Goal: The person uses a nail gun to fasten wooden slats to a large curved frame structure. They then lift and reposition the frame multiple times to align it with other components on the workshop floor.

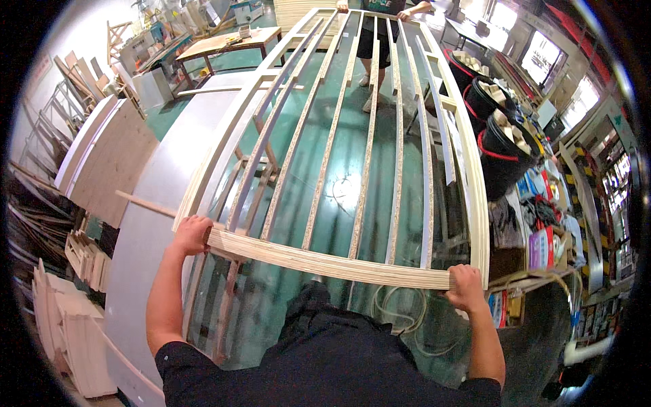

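Both the left hand [192, 234] and right hand [465, 287] are closed around the near end rail of a long slatted wooden frame [369, 146], held off the green floor [339, 190]; a co-worker's hands [405, 12] hold the far end. Likely risks: the thin slats flex or twist if the ends move unevenly, and the right side could clip the black bins [498, 146] just beside it
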A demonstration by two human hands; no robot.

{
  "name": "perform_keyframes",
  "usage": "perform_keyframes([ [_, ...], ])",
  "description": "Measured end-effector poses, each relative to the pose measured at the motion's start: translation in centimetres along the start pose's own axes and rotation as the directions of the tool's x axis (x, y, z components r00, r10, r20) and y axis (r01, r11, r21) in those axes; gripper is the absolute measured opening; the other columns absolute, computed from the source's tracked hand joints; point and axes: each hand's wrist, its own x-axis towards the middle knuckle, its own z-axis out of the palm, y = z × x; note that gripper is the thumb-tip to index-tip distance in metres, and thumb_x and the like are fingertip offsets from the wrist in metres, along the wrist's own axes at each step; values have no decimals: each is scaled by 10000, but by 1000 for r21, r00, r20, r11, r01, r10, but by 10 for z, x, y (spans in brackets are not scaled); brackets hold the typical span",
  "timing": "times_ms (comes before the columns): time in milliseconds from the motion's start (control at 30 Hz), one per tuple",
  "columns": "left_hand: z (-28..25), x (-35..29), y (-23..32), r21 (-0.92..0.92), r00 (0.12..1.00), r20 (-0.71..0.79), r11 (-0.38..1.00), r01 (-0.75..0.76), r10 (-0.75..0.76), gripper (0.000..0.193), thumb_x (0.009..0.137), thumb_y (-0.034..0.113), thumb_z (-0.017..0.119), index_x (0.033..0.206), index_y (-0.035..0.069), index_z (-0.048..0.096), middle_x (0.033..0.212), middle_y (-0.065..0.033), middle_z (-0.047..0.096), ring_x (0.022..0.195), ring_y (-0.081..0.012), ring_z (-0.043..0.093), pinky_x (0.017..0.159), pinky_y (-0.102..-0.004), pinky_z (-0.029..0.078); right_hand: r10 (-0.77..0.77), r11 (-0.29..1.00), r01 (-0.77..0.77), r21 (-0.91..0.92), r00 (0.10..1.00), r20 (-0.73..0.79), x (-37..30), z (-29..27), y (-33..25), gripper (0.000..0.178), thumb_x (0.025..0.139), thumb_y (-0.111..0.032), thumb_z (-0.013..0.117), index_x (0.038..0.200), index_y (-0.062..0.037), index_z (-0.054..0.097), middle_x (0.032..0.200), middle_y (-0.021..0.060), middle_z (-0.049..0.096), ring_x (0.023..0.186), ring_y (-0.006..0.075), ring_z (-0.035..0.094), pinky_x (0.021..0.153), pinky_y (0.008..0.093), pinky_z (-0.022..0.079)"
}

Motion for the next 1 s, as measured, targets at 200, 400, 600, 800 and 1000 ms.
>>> perform_keyframes([
  [200, -45, 178, -36, 22, 999, 9, 999, -45, 45, 559, 638, 242, 933, 1100, 150, 633, 1105, -57, 669, 1125, -312, 597, 1000, -440, 467, -2, 1000, 1, 30, 999, 35, 169, -31, 48, 617, 603, -186, 840, 1168, -92, 611, 1088, 100, 636, 1069, 328, 602, 959, 476, 439],
  [400, -100, 371, -68, -40, 995, 58, 996, -85, 87, 554, 622, 208, 945, 1078, 124, 644, 1079, -82, 661, 1096, -337, 594, 967, -439, 489, -100, 989, 106, 99, 993, -65, 347, -51, 102, 668, 619, -166, 887, 1192, -20, 578, 1059, 164, 619, 1030, 405, 586, 937, 508, 447],
  [600, -152, 558, -98, -44, 995, 53, 996, -80, 82, 570, 599, 169, 959, 1078, 100, 657, 1084, -77, 675, 1085, -335, 603, 949, -443, 507, -163, 986, 165, -2, 974, -159, 519, -62, 167, 719, 644, -293, 895, 1214, 14, 583, 1049, 165, 636, 946, 374, 607, 847, 504, 470],
  [800, -208, 746, -113, -21, 996, 48, 997, -71, 72, 562, 607, 168, 960, 1079, 99, 664, 1085, -73, 677, 1097, -326, 602, 950, -439, 513, -183, 978, 154, -141, 957, -225, 696, -69, 252, 820, 597, -547, 877, 1135, 3, 593, 906, 129, 605, 836, 347, 595, 739, 470, 470],
  [1000, -283, 923, -118, -38, 995, -12, 994, -104, 103, 578, 611, 152, 950, 1103, 87, 654, 1098, -111, 659, 1134, -356, 584, 996, -451, 474, -196, 971, 133, -198, 918, -344, 874, -101, 343, 772, 562, -670, 799, 949, -43, 571, 848, 108, 583, 776, 329, 588, 690, 461, 464],
])
